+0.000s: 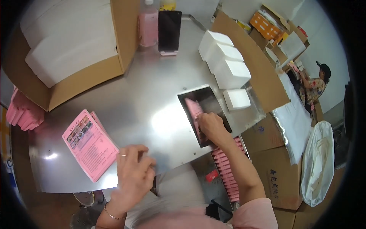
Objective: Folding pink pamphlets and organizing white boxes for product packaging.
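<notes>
A steel table fills the middle of the view, shiny and curved, with cartons crowding it on three sides. Take the sunken tray set into the table as the marker. The right hand is in that tray at its near end, fingers curled down onto a pink packet that lies along the tray's left wall; the hand covers the packet's near end, so how firmly it grips cannot be told. Just right of the tray sits a small white box, and beyond it three more white boxes in a leaning row toward the far edge. Below the tray, off the table's near edge, a line of pink packets stands on edge in a chute. Well left of the tray, the left hand rests at the table's near rim, fingers loosely bent, holding nothing I can make out. Just beside it to the left lies a stack of pink leaflets, one corner poking toward the rim. Between leaflets and tray the steel is bare, the widest free stretch. Far from the tray, at the back edge, a phone stands upright by a pink bottle. A big carton of white boxes hems the far left.
</notes>
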